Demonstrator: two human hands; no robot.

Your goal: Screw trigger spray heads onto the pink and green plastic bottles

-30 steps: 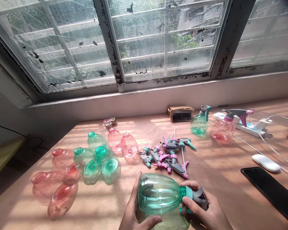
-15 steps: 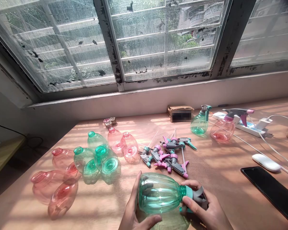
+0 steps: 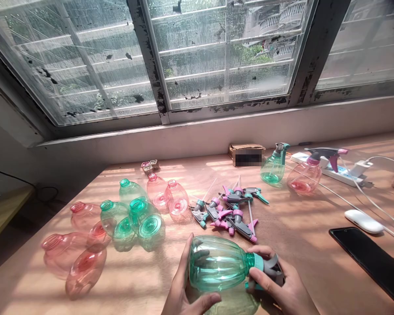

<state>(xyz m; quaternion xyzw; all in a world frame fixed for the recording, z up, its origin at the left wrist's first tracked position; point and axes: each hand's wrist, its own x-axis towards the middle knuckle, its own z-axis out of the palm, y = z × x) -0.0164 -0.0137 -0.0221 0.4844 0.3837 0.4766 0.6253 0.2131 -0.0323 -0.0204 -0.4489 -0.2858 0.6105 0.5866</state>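
Observation:
A clear green spray bottle (image 3: 218,264) lies on its side between my hands, its neck pointing right. My left hand (image 3: 187,284) cups the base end, thumb below and fingers along the far side. At the neck, my right hand (image 3: 279,280) is closed around the grey and teal spray head (image 3: 272,267), thumb and fingers near the teal collar. The collar sits on the bottle's neck; how tightly cannot be told. Just beyond the bottle lies a pile of loose spray heads (image 3: 238,218) in grey, pink and teal, some with straws.
Open green bottles (image 3: 147,225) and pink bottles (image 3: 65,253) stand or lie at the left. A green sprayer (image 3: 273,168) and a pink sprayer (image 3: 304,177) stand at the back right, by a power strip (image 3: 341,175). A phone (image 3: 369,264) and white case (image 3: 364,221) lie at right.

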